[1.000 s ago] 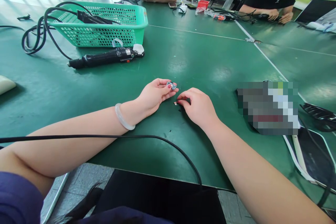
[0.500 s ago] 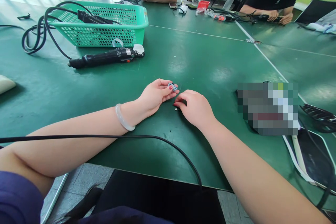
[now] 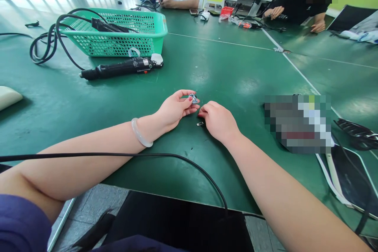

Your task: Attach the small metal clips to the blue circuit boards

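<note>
My left hand (image 3: 177,109) pinches a small silvery-blue part (image 3: 193,98) between thumb and fingers, palm turned partly up, above the green table (image 3: 165,141). Just to its right, my right hand (image 3: 218,120) has its thumb and fingertips pressed together near the left fingertips; whatever they hold, if anything, is too small to make out. A small flat metal piece (image 3: 200,124) lies on the table below the right fingertips. A tiny dark bit (image 3: 191,148) rests closer to the table's front edge.
Beyond my hands are a black electric screwdriver (image 3: 118,69) and a green basket (image 3: 118,43) with cables. A black cable (image 3: 165,155) crosses my left forearm. At right lie a blurred dark object (image 3: 298,126) and a black tray (image 3: 351,177). Two people sit across.
My right fingertips have moved slightly up and away from the flat metal piece, which now shows whole. The part in my left hand is tilted differently. The person at right has spread their hands apart.
</note>
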`<state>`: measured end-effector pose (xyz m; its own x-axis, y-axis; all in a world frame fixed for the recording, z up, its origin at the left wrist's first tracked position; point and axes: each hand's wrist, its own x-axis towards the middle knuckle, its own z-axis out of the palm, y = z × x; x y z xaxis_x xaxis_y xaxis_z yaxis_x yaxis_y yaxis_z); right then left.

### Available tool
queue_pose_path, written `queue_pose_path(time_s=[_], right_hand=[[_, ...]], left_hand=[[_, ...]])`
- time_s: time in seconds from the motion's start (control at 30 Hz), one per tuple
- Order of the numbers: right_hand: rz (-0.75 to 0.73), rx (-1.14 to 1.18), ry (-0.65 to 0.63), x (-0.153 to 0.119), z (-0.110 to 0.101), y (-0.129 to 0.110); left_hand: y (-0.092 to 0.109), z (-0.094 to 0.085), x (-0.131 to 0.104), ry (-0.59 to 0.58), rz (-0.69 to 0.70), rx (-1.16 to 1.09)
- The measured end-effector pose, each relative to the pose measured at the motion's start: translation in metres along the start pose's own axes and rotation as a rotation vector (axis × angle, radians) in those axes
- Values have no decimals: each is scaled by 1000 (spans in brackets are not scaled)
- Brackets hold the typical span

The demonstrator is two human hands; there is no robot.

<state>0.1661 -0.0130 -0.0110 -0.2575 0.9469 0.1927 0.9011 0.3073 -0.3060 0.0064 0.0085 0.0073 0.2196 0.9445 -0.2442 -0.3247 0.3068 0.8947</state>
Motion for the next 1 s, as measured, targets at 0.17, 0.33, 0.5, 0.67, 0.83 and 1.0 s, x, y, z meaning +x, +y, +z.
queue_pose_path(time_s=[0.17, 0.33, 0.5, 0.67, 0.83, 1.0], right_hand=[[50, 138, 0, -2, -7, 0], [62, 103, -17, -1, -4, 0], [42, 194, 40, -3, -6, 10], [82, 214, -3, -5, -11, 15], [51, 159, -24, -4, -9, 12], [44, 195, 59, -6, -13, 12]], left_hand=[[1, 0, 0, 2, 3, -3], [-1, -2, 2, -16, 9, 5], [0, -1, 0, -19, -3, 9], [-1, -2, 1, -38, 0, 17], [-3, -4, 3, -64, 14, 41], [-3, -3, 1, -149, 8, 145]])
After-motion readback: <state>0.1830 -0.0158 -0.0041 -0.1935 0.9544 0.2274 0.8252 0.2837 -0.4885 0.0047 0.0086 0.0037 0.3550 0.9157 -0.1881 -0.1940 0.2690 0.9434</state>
